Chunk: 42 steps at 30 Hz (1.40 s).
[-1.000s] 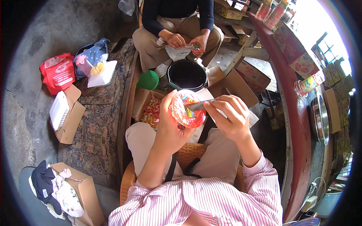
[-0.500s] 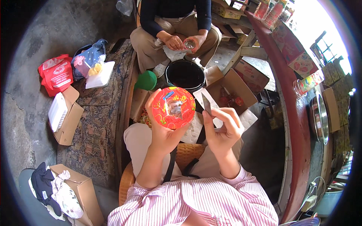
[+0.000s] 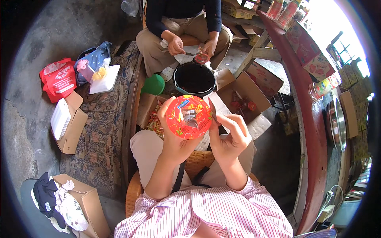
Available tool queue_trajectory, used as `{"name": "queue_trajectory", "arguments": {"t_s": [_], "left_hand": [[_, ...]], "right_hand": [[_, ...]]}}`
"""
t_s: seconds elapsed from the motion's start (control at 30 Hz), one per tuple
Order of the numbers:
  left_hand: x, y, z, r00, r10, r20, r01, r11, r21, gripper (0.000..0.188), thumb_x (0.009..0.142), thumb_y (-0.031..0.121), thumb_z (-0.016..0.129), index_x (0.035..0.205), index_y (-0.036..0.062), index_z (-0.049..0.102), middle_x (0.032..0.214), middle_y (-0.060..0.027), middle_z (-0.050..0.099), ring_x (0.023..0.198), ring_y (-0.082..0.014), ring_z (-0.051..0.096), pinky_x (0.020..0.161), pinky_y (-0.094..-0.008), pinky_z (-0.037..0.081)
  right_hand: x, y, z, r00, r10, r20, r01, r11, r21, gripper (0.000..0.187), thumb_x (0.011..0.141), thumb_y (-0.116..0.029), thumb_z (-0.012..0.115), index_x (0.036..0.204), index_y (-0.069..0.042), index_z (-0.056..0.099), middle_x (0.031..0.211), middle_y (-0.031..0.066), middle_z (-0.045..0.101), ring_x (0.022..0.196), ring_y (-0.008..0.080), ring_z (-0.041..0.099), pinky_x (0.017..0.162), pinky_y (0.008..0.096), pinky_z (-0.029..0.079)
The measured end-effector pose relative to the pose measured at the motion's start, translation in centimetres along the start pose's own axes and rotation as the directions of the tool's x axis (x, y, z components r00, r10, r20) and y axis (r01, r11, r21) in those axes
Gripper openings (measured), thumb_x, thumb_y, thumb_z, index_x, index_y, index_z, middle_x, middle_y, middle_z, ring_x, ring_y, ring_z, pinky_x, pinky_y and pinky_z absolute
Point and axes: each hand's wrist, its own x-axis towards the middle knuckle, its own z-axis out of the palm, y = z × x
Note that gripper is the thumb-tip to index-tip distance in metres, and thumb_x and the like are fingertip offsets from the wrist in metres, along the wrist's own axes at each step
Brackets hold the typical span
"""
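One red round-faced container (image 3: 189, 127), presumably light, slick: fingers of the left hand (image 3: 177, 147) rightly grip its side; the right hand (image 3: 229, 142) pinches a blade (image 3: 212, 108).

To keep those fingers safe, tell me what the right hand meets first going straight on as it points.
Probably the red-topped cup in the left hand: the thin blade in the right hand points forward and slightly left, close by the cup's edge. Depth is unclear, so it may pass behind.
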Motion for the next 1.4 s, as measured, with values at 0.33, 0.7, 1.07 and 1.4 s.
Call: {"name": "queue_trajectory", "arguments": {"t_s": [0.33,0.7,1.07,1.4], "left_hand": [[-0.9,-0.7,0.2,0.993,-0.083,0.086,0.095,0.985,-0.146,0.082,0.068,0.008,0.072,0.129,0.0028,0.018,0.122,-0.0143,0.037,0.110,-0.0226,0.045,0.091,-0.0347,0.041],[0.4,-0.2,-0.5,0.997,-0.073,-0.011,0.072,0.996,-0.048,0.081,0.067,0.012,0.073,0.128,-0.0023,0.021,0.116,-0.0148,0.044,0.104,-0.0213,0.051,0.090,-0.0331,0.040],[0.4,0.1,-1.4,0.994,-0.075,-0.078,0.086,0.985,0.147,0.078,0.063,0.023,0.076,0.124,-0.0002,0.035,0.109,-0.0169,0.053,0.100,-0.0280,0.055,0.084,-0.0351,0.044],[0.6,0.3,-1.3,0.995,-0.096,-0.024,0.098,0.988,0.116,0.076,0.064,0.024,0.074,0.124,0.0007,0.034,0.107,-0.0148,0.056,0.099,-0.0262,0.056,0.085,-0.0347,0.044]], "right_hand": [[0.7,1.2,0.4,0.999,0.051,0.008,-0.051,0.999,0.007,0.022,0.064,0.007,0.066,0.084,-0.003,0.066,0.070,0.0083,0.060,0.060,0.0163,0.059,0.055,0.0239,0.046],[2.9,3.6,-1.5,0.907,-0.375,0.194,0.393,0.917,-0.066,0.025,0.057,0.003,0.066,0.081,-0.003,0.065,0.072,0.0055,0.058,0.064,0.0188,0.056,0.056,0.0274,0.046],[5.6,2.9,-1.8,0.633,-0.591,0.501,0.709,0.702,-0.067,0.025,0.056,-0.008,0.066,0.081,-0.002,0.062,0.076,0.0032,0.053,0.069,0.0167,0.055,0.060,0.0280,0.048],[4.9,3.4,-2.0,0.644,-0.572,0.508,0.655,0.755,0.019,0.037,0.054,-0.006,0.062,0.091,0.000,0.063,0.071,0.0067,0.057,0.067,0.0205,0.058,0.057,0.0284,0.050]]}}
